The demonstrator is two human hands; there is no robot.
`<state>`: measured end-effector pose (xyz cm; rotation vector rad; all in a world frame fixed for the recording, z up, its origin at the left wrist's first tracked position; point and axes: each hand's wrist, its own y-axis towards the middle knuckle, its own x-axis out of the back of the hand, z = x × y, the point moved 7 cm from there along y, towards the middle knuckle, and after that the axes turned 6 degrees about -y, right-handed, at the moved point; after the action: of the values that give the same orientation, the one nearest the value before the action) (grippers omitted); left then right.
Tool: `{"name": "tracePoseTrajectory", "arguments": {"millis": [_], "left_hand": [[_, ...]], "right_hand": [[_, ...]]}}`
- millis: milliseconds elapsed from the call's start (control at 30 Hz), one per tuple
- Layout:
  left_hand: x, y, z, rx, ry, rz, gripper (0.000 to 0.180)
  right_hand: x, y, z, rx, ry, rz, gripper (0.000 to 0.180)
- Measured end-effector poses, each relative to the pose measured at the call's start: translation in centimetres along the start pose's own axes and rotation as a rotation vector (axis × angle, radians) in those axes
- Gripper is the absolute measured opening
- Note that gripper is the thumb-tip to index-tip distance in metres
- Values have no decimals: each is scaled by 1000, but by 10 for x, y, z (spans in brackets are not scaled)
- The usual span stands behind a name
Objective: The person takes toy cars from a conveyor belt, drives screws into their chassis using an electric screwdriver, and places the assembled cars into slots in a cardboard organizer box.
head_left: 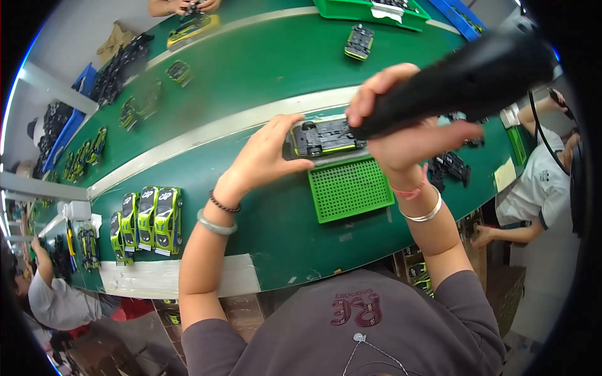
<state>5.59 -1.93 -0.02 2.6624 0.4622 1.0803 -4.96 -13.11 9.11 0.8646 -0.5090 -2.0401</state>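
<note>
An upside-down toy car (323, 138) lies at the white strip of the green worktable, its black underside up and a yellow-green edge showing. My left hand (266, 150) grips its left end between thumb and fingers. My right hand (401, 135) is wrapped round a black power screwdriver (461, 81), tilted with its lower end over the car's right end. The screwdriver and the hand hide that end of the car, and I cannot tell whether the tip touches it. Just below the car sits a green perforated basket (351, 191).
Several yellow-green toy cars (147, 219) stand in a row at the left. Black car chassis parts (451, 168) lie at the right. Beyond the strip are an overturned car (359, 42), a green tray (326, 9) and blue bins (66, 135). Other people work around the table.
</note>
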Motion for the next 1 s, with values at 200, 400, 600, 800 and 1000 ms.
{"name": "tracePoseTrajectory", "arguments": {"millis": [200,400,600,800,1000], "left_hand": [[0,-1,11,-30,-63,-69,58],[2,-2,13,-44,-108,-87,56],[0,-1,14,-64,-99,-82,54],[-1,-2,20,11,-170,-75,53],[4,-5,19,4,-178,-81,53]], "right_hand": [[-29,-4,-57,-213,-235,73,96],[-29,-9,-73,-245,-236,116,93],[-30,-13,-86,-264,-246,167,90],[-35,-19,-93,-344,-368,210,91],[-39,-21,-98,-358,-356,237,90]]}}
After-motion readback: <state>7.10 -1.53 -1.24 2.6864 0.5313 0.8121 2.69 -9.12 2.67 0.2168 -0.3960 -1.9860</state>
